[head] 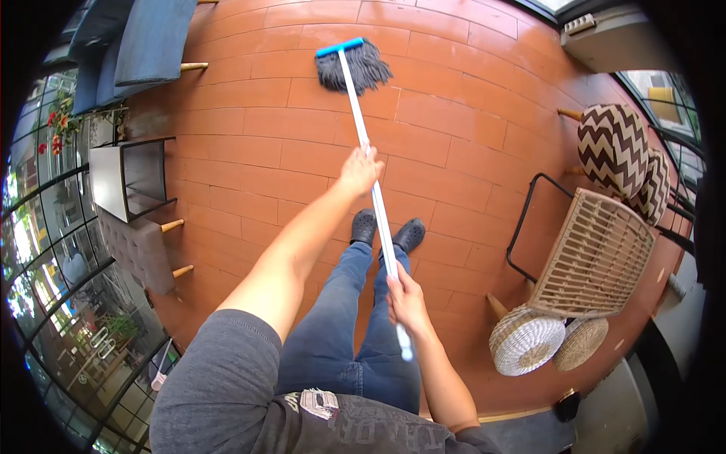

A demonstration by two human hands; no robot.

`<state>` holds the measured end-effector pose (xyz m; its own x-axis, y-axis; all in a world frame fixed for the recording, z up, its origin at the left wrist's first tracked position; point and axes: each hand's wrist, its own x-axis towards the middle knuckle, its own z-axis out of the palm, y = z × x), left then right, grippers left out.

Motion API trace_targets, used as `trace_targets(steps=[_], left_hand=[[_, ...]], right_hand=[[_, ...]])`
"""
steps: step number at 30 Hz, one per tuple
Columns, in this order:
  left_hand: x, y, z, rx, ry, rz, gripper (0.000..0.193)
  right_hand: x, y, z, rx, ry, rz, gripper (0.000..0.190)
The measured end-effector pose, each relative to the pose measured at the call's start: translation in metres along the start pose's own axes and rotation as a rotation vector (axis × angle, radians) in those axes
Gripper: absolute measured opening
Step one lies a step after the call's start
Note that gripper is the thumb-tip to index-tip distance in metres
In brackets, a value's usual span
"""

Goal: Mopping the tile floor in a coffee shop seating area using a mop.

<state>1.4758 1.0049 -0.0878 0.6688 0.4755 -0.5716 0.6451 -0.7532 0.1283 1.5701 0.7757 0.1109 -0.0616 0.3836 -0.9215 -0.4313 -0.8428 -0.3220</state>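
Note:
A string mop with a white pole [354, 108] stretches away from me over the terracotta tile floor [255, 153]. Its dark grey strands [354, 68] lie spread on the tiles under a blue head bar [339, 47], mostly toward the right. My left hand [362, 170] grips the pole around its middle, with the arm reaching forward. Closer to my body, my right hand [407, 301] is closed around the pole near its end, which sticks out below the fist. Both feet, in dark perforated clogs [364, 226], stand on the floor beneath the pole.
On the left are a blue upholstered chair [153, 45], a white-topped side table [108, 179] and a tufted grey stool [136, 249] along gridded windows. To the right stand a zigzag-patterned seat [612, 147], a rattan chair [592, 255] and round woven stools [527, 343].

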Motion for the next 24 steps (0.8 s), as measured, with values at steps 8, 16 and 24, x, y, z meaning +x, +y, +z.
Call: trace_targets(steps=[8, 16, 24], left_hand=[[-0.044, 0.028, 0.017, 0.206, 0.015, 0.219, 0.021], [-0.187, 0.197, 0.041, -0.096, -0.182, 0.63, 0.023], [-0.254, 0.258, 0.05, -0.197, -0.383, 0.879, 0.026]], right_hand=[[-0.046, 0.05, 0.021, 0.14, 0.071, 0.13, 0.046], [-0.229, 0.189, -0.016, 0.089, 0.239, 0.187, 0.044], [-0.318, 0.252, -0.001, -0.009, 0.429, 0.121, 0.041]])
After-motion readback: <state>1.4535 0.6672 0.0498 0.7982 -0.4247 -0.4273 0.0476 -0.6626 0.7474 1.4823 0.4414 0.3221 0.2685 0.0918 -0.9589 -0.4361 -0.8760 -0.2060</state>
